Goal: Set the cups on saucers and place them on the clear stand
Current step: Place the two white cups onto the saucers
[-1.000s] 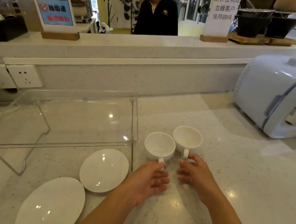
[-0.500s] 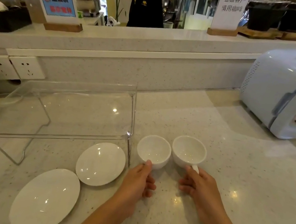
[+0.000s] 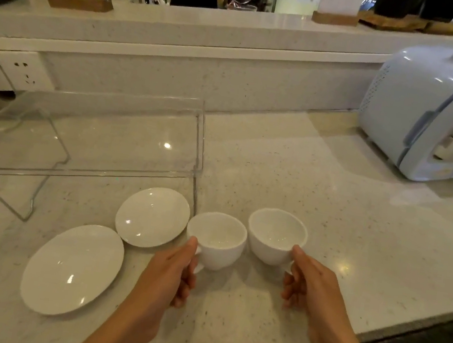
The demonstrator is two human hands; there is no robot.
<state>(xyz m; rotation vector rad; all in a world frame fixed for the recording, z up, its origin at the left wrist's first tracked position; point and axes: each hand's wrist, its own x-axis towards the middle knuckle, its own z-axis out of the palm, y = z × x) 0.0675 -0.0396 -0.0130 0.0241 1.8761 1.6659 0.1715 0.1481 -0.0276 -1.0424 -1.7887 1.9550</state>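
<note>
Two white cups are held just above the marble counter. My left hand (image 3: 171,274) grips the handle of the left cup (image 3: 216,239). My right hand (image 3: 310,289) grips the handle of the right cup (image 3: 276,236). Both cups are empty and upright. Left of them lie two white saucers on the counter: a smaller-looking far saucer (image 3: 152,216) and a near saucer (image 3: 72,268). The clear stand (image 3: 101,135) stands behind the saucers, with nothing on its top.
A pale blue appliance (image 3: 434,108) sits at the back right. Wall sockets (image 3: 19,71) are at the back left. A raised ledge (image 3: 212,25) with wooden sign holders runs along the back. The counter's front edge (image 3: 371,337) lies close to my right wrist.
Both hands closed on the cup handles and lifted the cups off the counter, drawing them nearer. The view has tilted downward.
</note>
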